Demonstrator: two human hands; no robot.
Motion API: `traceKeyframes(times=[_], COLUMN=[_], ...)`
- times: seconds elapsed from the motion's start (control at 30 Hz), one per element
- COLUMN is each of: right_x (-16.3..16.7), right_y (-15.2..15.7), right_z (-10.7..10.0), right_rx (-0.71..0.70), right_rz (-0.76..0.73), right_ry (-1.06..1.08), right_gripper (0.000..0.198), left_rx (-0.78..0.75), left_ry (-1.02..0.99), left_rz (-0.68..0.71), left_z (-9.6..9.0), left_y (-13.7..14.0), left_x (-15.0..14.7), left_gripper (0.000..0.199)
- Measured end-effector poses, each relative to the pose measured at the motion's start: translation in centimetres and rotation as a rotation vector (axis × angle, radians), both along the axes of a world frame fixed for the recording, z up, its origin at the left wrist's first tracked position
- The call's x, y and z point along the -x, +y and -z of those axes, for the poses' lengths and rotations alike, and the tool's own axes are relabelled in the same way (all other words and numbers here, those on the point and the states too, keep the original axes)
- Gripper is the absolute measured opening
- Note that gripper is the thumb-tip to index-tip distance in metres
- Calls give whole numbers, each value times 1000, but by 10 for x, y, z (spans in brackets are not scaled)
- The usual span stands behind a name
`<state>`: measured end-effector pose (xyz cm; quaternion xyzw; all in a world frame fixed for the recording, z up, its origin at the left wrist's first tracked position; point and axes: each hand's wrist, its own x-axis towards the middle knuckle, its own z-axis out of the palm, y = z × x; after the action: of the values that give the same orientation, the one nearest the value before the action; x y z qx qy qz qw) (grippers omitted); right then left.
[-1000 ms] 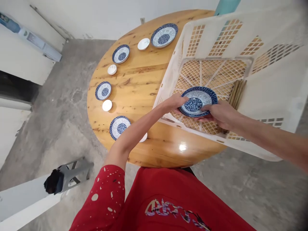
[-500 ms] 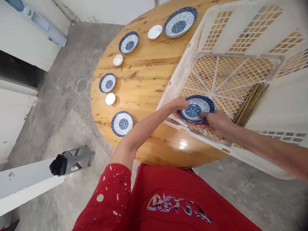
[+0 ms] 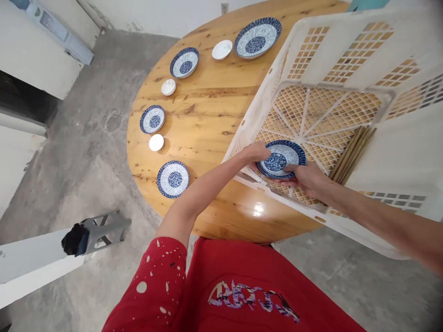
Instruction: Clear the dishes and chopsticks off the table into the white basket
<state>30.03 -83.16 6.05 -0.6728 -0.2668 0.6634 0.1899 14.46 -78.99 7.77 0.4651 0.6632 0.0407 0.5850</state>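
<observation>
Both of my hands grip a blue-and-white patterned plate point(image 3: 282, 157) low inside the white plastic basket point(image 3: 238, 143). Rims showing under its left edge suggest more than one plate in the stack. My left hand point(image 3: 258, 153) is closed on the left rim, its fingertips partly hidden. On the right rim, my right hand point(image 3: 306, 177) has its thumb on top and its fingers underneath. A bundle of chopsticks point(image 3: 353, 154) lies on the basket floor to the right of the plate.
Along the left of the round wooden table point(image 3: 204, 110) stand several blue-and-white plates, one nearest me point(image 3: 173, 179), and white bowls, one of them point(image 3: 156, 142) close by. A grey stool point(image 3: 107, 229) with a dark item on it stands on the floor at left.
My hands keep the same hold on the plate. The view has shifted slightly, so the table and basket appear a little lower and further left.
</observation>
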Motion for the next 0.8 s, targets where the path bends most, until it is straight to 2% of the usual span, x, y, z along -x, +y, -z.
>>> traceKeyframes(times=[0.13,0.3,0.4,0.6,0.8], right_x=[1,1,-1,-10,-21], right_y=[-1,4,17,71,138], right_z=[-1,-2,-8,-20,-18], right_rx=[12,12,-16,-97,-125], right_rz=[15,37,34,15,-19], right_ry=[13,-8,-15,-43,-71], right_gripper=[9,9,9,11,12], left_rx=[-56,-64,-74,-159,-247], left_ry=[79,141,119,136,169], left_rz=[126,171,178,133,-7], left_z=[-4,-11,-17,-25,-13], left_y=[-1,-1,8,56,109], left_x=[0,0,1,-5,-18], left_gripper=[40,39,37,37,33])
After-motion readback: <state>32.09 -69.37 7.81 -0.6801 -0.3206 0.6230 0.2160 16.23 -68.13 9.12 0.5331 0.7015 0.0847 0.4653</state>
